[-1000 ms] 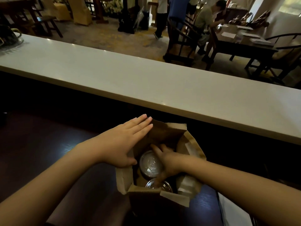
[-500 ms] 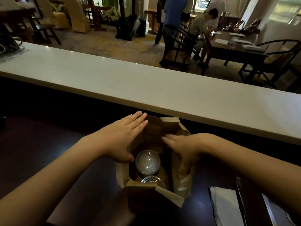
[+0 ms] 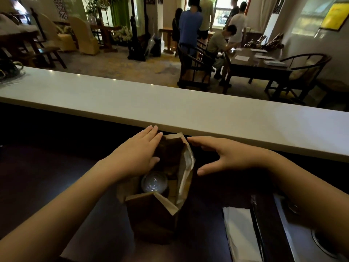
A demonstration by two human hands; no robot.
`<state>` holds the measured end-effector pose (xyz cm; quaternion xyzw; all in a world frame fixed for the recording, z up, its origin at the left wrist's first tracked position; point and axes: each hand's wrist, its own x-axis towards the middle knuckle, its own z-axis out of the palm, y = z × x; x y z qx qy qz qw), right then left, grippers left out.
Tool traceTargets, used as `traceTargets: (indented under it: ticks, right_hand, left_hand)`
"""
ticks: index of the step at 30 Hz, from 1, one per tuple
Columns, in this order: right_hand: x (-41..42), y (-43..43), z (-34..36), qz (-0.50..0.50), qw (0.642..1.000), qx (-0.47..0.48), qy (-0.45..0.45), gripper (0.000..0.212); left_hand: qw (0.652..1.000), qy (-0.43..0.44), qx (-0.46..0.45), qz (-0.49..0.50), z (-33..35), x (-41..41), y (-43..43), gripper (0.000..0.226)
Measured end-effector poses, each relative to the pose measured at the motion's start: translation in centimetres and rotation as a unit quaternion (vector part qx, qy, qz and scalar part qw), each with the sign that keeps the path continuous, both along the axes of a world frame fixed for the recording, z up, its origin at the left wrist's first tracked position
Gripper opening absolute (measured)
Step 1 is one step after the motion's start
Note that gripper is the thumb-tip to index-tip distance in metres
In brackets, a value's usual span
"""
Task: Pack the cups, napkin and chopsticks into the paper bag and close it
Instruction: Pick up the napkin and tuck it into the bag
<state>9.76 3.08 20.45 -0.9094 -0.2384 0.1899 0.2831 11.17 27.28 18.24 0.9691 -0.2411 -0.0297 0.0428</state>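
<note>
Standing upright on the dark counter (image 3: 47, 186), paper bag (image 3: 151, 214) gaping open, clear-lidded cup (image 3: 154, 183) sitting inside. Pressing flat against the bag's left wall, left hand (image 3: 136, 157), fingers together. Hovering just right of the bag, right hand (image 3: 226, 156), spread, holding nothing. Lying at the right, white napkin (image 3: 239, 233) beside dark chopsticks (image 3: 256, 224).

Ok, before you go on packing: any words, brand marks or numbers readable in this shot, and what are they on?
None can be read.
paper bag: plain brown, no print visible.
clear cup lid: no marking legible.
white napkin: blank.
yellow wall poster: too blurred to read.
pale wall panel with large characters: blurred, not legible.
papers on far table: too small.
</note>
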Motion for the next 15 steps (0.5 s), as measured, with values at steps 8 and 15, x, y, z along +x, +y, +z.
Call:
traceTargets:
  ticks: [8,15]
  right_hand:
    - [-4.9,-11.5,-4.6,-0.213,0.977,0.02,0.001,0.051]
    - [-9.3,-15.7,-16.4,-0.325,0.94,-0.073,0.069,0.033]
  left_hand:
    - [0.972,-0.044,-0.23,0.002,-2.4,-5.6,-14.2,0.048]
    - [0.927,0.312,-0.159,0.134,-15.0,-7.3,-22.0,0.043]
